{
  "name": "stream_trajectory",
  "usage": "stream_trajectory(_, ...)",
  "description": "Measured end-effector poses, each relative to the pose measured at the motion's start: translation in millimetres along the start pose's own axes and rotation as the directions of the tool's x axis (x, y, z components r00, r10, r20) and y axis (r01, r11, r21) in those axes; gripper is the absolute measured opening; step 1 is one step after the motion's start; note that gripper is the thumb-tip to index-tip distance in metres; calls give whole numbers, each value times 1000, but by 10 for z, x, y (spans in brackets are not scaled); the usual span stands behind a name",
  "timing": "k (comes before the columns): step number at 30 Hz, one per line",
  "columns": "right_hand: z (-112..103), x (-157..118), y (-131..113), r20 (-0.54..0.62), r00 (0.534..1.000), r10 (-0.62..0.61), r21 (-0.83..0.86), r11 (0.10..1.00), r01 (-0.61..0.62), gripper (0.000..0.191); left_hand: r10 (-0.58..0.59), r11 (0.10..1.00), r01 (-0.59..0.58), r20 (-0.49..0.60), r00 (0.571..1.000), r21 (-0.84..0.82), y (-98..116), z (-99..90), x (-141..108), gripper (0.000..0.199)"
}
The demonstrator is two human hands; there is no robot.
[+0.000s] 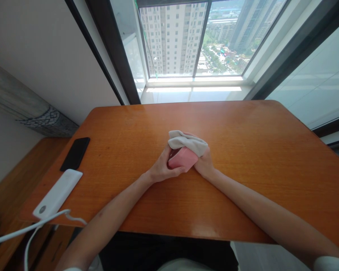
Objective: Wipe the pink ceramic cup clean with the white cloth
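Note:
A pink object [183, 159], box-like with a darker opening or side at its left, is held above the middle of the wooden table. My left hand [164, 166] grips it from the left, with the thumb along its near lower edge. A folded whitish cloth [186, 142] lies over its far upper side. My right hand [205, 162] is closed round the cloth at the right and touches the pink object; its fingers are mostly hidden behind the cloth.
On the left of the wooden table [257, 150] lie a black phone [75, 153] and a white power bank [58, 194]. White cables [31, 227] run by the near left corner. Beyond the far edge stands a window [175, 41]; a curtain [31, 101] hangs at left.

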State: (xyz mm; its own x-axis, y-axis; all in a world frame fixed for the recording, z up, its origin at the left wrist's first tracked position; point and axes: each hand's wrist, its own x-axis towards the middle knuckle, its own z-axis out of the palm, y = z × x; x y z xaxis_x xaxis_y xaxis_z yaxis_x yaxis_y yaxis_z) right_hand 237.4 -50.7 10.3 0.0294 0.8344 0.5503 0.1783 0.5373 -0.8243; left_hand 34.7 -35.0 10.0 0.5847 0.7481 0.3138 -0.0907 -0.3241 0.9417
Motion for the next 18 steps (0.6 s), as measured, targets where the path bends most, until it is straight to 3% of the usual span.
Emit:
stream_trajectory(2,16,-51,-39,-70,997,-30,-12,999,29,43,-22,1000,22,18,1000,-17,0,14,-1,88)
stream_trajectory(5,26,-120,-106,-131,977,-169,-141,979,150,47,-64,995,63,-11,998,-72,-35,39,-2,81)
stream_trajectory(13,-19,-99,-106,33,865,-500,-429,775,464,55,-141,989,138,-55,988,-61,-129,37,-19,71)
stream_trajectory(18,-5,-91,-116,188,828,-529,-484,683,547,65,-145,989,141,-156,977,-36,-103,8,-2,71)
